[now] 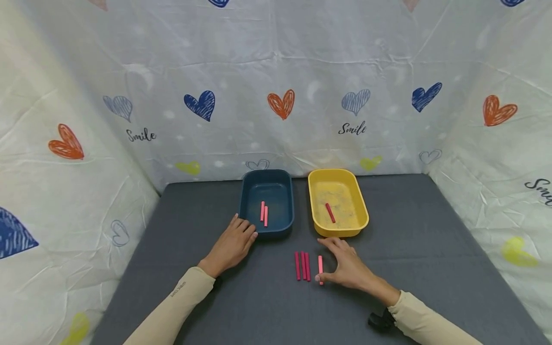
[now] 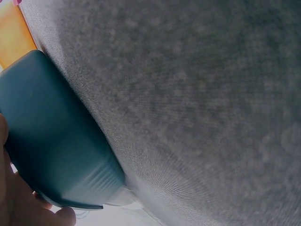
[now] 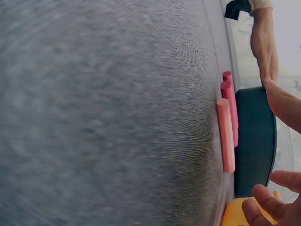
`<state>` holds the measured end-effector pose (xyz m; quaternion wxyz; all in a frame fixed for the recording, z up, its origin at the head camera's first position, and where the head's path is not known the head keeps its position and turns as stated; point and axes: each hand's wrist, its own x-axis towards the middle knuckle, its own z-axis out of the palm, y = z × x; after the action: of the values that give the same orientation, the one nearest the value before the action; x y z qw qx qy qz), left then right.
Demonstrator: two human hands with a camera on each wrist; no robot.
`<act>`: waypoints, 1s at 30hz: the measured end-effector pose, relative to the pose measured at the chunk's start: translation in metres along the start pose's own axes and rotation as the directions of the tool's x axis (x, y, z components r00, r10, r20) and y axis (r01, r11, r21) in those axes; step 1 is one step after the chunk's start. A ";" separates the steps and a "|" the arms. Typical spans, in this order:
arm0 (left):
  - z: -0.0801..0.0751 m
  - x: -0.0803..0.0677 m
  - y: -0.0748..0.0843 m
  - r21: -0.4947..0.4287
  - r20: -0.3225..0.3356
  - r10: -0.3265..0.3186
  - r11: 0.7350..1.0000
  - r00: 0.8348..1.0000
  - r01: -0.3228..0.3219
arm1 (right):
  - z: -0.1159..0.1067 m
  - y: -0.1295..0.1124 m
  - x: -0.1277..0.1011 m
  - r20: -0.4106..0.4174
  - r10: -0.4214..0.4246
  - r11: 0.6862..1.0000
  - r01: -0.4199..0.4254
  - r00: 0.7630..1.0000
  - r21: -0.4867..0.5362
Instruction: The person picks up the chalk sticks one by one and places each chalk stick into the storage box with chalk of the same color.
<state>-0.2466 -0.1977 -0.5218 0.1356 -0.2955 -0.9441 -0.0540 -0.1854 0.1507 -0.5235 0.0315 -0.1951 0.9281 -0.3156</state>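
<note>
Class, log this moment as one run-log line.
left hand: rests against blue tray | right hand: thumb touches light pink stick | yellow tray: one red stick

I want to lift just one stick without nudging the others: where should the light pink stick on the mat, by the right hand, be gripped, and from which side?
Likely best from above and the right. The light pink stick lies flat, slightly apart from the three darker sticks on its left. The right hand already has its thumb at the near end. Pinch near the middle, across its narrow width, using the small gap on the left.
</note>
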 end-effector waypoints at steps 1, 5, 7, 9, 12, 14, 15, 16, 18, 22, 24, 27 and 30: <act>0.000 0.000 0.000 0.001 -0.001 0.001 1.000 1.000 -0.001 | 0.000 0.001 0.000 0.014 0.005 1.000 -0.005 1.000 -0.002; -0.001 0.000 -0.001 -0.008 -0.004 -0.004 1.000 1.000 0.004 | 0.000 0.005 0.000 0.064 0.022 1.000 -0.022 0.998 0.004; -0.001 0.000 -0.001 -0.009 -0.010 -0.008 1.000 1.000 0.008 | 0.001 0.008 0.000 0.068 0.024 1.000 -0.024 0.997 0.003; 0.000 0.000 -0.001 -0.007 -0.005 -0.007 1.000 1.000 0.007 | 0.002 0.010 -0.001 0.075 0.021 1.000 -0.021 0.997 -0.011; 0.000 -0.001 -0.002 0.000 0.007 -0.007 1.000 1.000 0.007 | 0.006 0.013 -0.003 0.087 0.011 0.999 -0.008 0.996 -0.033; 0.000 -0.001 -0.002 -0.001 0.017 -0.003 1.000 1.000 0.003 | 0.008 0.015 -0.005 0.096 0.004 0.999 0.000 0.995 -0.045; -0.001 0.000 -0.003 -0.002 0.015 -0.002 1.000 1.000 0.002 | 0.009 0.015 -0.005 0.097 0.000 0.999 0.004 0.995 -0.044; 0.000 -0.001 -0.003 -0.001 0.013 0.001 1.000 1.000 -0.001 | 0.010 0.015 -0.006 0.092 -0.004 0.999 0.008 0.996 -0.043; 0.000 -0.001 -0.003 -0.004 0.009 0.009 1.000 1.000 -0.008 | 0.012 0.015 -0.008 0.084 -0.003 0.999 0.006 0.996 -0.042; -0.001 -0.001 -0.002 0.005 0.007 0.016 1.000 1.000 -0.016 | 0.013 0.016 -0.010 0.066 0.007 0.999 -0.004 0.998 -0.046; -0.002 -0.001 -0.001 0.005 0.010 0.017 1.000 1.000 -0.017 | 0.014 0.016 -0.010 0.071 0.016 0.999 -0.013 0.997 -0.046; -0.003 -0.001 -0.001 0.005 0.015 0.019 1.000 1.000 -0.019 | 0.013 0.015 -0.009 0.075 0.019 0.999 -0.015 0.997 -0.047; -0.005 -0.003 -0.002 0.003 0.018 0.017 1.000 1.000 -0.017 | 0.015 0.014 -0.008 0.075 0.008 0.999 -0.004 0.997 -0.049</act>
<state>-0.2442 -0.2022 -0.5184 0.1279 -0.3036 -0.9429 -0.0486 -0.1803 0.1553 -0.5442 0.0623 -0.2047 0.9343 -0.2851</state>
